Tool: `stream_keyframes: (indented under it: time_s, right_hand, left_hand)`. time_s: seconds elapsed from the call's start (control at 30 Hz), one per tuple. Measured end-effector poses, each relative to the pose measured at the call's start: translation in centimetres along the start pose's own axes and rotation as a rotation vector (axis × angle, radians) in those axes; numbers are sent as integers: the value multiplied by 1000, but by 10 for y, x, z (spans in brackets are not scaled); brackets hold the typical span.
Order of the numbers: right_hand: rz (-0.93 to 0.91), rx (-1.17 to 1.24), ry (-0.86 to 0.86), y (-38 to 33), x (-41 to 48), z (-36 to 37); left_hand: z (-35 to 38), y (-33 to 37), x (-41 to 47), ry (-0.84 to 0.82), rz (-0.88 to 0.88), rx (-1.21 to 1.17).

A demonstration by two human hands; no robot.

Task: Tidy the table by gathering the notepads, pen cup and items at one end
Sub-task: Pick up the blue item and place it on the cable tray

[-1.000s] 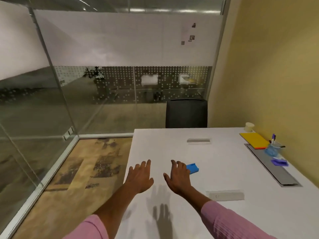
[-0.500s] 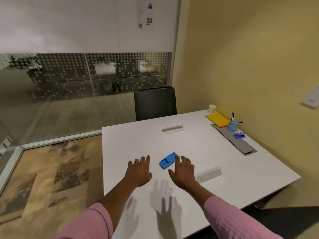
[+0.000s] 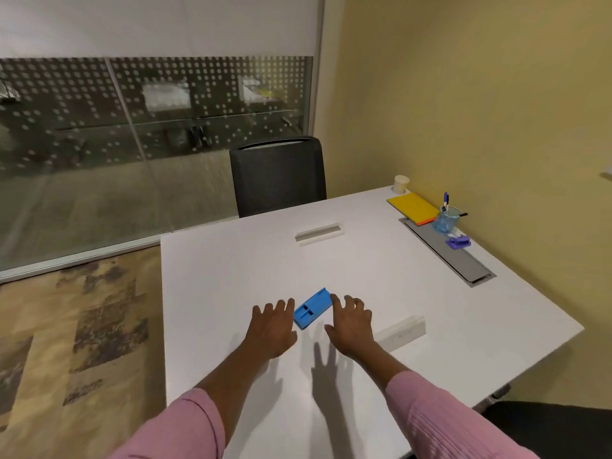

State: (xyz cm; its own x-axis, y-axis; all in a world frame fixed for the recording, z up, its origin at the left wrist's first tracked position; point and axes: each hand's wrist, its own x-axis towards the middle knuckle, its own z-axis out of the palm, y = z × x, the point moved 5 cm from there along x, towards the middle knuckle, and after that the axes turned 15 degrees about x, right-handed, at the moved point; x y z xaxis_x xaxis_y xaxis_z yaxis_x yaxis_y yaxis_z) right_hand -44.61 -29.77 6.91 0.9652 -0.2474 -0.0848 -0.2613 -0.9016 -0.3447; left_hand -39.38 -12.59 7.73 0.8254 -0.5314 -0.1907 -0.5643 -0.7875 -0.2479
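A small blue plastic tray (image 3: 312, 308) lies flat near the middle of the white table (image 3: 364, 266). My left hand (image 3: 273, 326) hovers just left of it and my right hand (image 3: 352, 323) just right of it, both open with fingers spread, holding nothing. At the far right end by the yellow wall sit a yellow notepad (image 3: 413, 208), a clear blue pen cup (image 3: 446, 219) with pens, a purple item (image 3: 458, 242) and a small white paper cup (image 3: 400, 184).
A grey cable lid (image 3: 463, 260) runs along the wall side of the table. Two recessed white slots (image 3: 319, 232) (image 3: 402, 331) are set into the top. A black chair (image 3: 277, 175) stands at the far edge, glass partition behind it, patterned carpet on the left.
The view swung right and down, so the table's right end and wall came into sight. Both hands stayed spread and now flank the blue tray more closely.
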Motion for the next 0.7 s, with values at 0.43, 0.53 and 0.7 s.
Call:
stream_keyframes:
  time_s: [0.43,0.53,0.7]
  right_hand:
    - [-65,1,-161,45,121,77]
    - [-122,-29,-212,52,140,88]
    - [-231,-86,-281,60,155,102]
  left_hand:
    - [87,39,132,-58,-33,-52]
    - [101,42,149,-86,-54,-61]
    - [112,48,160,-97,-50,-46]
